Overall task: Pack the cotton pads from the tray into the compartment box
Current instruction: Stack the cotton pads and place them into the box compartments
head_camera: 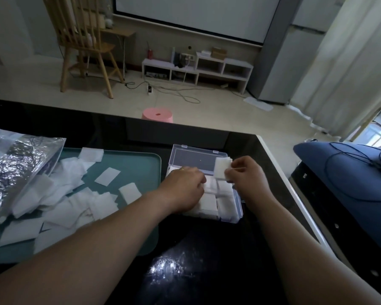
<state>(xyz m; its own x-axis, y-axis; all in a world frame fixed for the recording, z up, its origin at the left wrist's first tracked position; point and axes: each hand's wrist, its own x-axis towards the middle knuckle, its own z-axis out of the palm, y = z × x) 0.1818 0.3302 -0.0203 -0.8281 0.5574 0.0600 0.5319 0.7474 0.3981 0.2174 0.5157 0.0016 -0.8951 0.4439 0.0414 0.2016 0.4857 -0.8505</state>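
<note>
Forearms reach in from 6 o'clock. Left hand (pixel 183 188) sits on the compartment box (pixel 238 216) at centre, fingers tucked under over the filled cells; can't tell if it grips anything. Right hand (pixel 249 175) pinches a small pad stack (pixel 222 169) above the box's 1 o'clock corner, in front of the open lid (pixel 191 158). Loose cotton pads (pixel 75 194) lie on the tray (pixel 139 166) at 9 o'clock, bag (pixel 13 168) overlapping it. Suggest: square the stack edges first, lower it straight into a free cell, and hold neighbours down with left fingers so nothing lifts.
</note>
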